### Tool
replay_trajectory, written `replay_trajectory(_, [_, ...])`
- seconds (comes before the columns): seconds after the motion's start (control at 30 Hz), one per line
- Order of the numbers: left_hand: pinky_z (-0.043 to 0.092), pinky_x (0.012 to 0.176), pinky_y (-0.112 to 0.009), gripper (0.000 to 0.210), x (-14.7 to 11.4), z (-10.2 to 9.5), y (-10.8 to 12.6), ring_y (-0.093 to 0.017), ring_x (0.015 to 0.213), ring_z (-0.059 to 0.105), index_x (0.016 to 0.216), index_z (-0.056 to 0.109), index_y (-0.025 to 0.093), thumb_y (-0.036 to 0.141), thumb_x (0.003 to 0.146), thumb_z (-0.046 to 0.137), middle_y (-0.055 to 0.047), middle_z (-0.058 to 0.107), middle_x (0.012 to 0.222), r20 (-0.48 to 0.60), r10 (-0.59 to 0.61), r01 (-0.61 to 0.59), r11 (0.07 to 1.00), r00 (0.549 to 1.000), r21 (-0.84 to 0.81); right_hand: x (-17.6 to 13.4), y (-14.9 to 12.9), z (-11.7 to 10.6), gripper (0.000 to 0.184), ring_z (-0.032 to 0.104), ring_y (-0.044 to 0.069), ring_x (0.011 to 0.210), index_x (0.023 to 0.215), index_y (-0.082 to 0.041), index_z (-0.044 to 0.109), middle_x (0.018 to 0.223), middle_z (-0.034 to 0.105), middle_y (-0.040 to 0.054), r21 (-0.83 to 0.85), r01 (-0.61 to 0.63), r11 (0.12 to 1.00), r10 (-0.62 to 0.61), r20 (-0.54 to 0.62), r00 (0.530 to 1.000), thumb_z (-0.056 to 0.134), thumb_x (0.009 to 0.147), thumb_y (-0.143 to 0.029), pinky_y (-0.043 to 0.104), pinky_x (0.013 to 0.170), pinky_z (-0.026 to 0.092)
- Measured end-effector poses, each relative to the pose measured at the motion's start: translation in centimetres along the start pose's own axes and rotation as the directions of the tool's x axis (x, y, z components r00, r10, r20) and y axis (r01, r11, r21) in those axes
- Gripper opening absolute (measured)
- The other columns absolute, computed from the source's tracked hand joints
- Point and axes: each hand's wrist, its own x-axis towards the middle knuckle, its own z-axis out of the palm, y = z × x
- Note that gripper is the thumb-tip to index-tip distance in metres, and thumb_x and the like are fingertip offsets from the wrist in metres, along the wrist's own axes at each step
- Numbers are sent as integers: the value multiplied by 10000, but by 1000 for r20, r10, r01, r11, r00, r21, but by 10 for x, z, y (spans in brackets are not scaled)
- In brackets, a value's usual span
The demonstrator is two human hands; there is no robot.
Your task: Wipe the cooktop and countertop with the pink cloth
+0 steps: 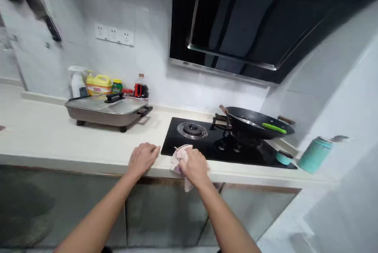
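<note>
My right hand [194, 166] grips a pale pink cloth [182, 154] at the front edge of the black gas stove [195, 144]. Part of the cloth hangs over the counter's edge below the hand. Resting on the white counter [115, 148] just left of the stove, my left hand [143, 157] holds nothing; its fingers are loosely bent over the surface. The left burner [192, 130] is bare, with its metal ring showing behind the cloth.
A black wok [251, 125] with a green-handled utensil [274, 128] sits over the right burner. Beside it are a small teal bowl [284, 157] and a teal canister [315, 154]. Left stands a lidded electric pan [97, 117], bottles behind. A dark range hood [236, 20] hangs above.
</note>
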Motion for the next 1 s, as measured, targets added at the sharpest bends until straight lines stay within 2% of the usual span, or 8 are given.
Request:
replay_trajectory(0.2, [445, 870, -345, 541, 0, 0, -5, -256, 1024, 672, 911, 757, 215, 489, 1046, 311, -105, 764, 1044, -42, -55, 51, 994, 998, -98, 11, -25, 15, 348, 638, 269, 1086, 1223, -252, 623, 1152, 702, 86, 286, 94, 953, -97, -5, 995, 587, 905, -389, 380, 950, 448])
replay_trajectory(0.33, [441, 841, -337, 517, 0, 2, -9, -248, 989, 675, 899, 750, 219, 495, 1044, 338, -94, 763, 1019, -61, -95, 84, 984, 994, -159, 29, -8, 19, 391, 679, 229, 1006, 1237, -279, 611, 1119, 744, 26, 603, -54, 796, 10, 76, 997, 621, 857, -370, 350, 902, 493])
replay_trajectory(0.43, [433, 831, -330, 487, -1, 3, -10, -239, 965, 672, 874, 752, 224, 479, 1039, 371, -86, 766, 998, -71, -98, 85, 982, 993, -172, 47, 19, 17, 371, 689, 210, 969, 1211, -246, 631, 1098, 748, 27, 698, -87, 711, 35, 89, 995, 591, 865, -376, 333, 875, 531])
replay_trajectory(0.6, [425, 866, -325, 415, -5, 2, -7, -235, 1005, 661, 866, 755, 236, 449, 1026, 436, -70, 770, 981, -89, -86, 69, 982, 992, -177, 77, 82, -6, 263, 626, 258, 1183, 1011, -191, 742, 1182, 683, 110, 613, -79, 786, 60, 51, 997, 609, 807, -288, 376, 1055, 480])
replay_trajectory(0.73, [430, 873, -333, 403, -6, 1, -4, -241, 1012, 664, 860, 763, 235, 446, 1020, 458, -74, 778, 1008, -93, -99, 81, 980, 991, -182, 93, 122, -35, 444, 586, 254, 1253, 1234, -184, 717, 1310, 607, 138, 516, -107, 850, 122, 5, 993, 560, 820, -217, 396, 1121, 430])
replay_trajectory(0.83, [433, 895, -344, 401, -7, 1, -3, -254, 1041, 668, 891, 776, 236, 458, 1017, 467, -74, 786, 1033, -90, -99, 81, 980, 991, -183, 86, 117, -43, 482, 565, 269, 1278, 1373, -220, 656, 1416, 556, 141, 451, -108, 886, 136, -31, 990, 511, 922, -308, 441, 1134, 406])
replay_trajectory(0.93, [433, 917, -358, 400, -7, 3, -4, -265, 1070, 663, 915, 784, 237, 459, 1015, 466, -71, 787, 1041, -92, -85, 67, 982, 992, -178, 60, 85, -26, 484, 537, 317, 1302, 1413, -330, 640, 1483, 550, 100, 252, 17, 968, -31, 49, 998, 533, 964, -477, 518, 1108, 398])
replay_trajectory(1.0, [432, 924, -366, 399, -7, 4, -5, -267, 1068, 660, 922, 783, 234, 454, 1014, 463, -73, 785, 1034, -89, -69, 53, 984, 994, -173, 41, 63, -9, 502, 437, 380, 1394, 1402, -393, 644, 1559, 503, 74, 59, 151, 987, -155, 74, 985, 606, 928, -552, 571, 1108, 362])
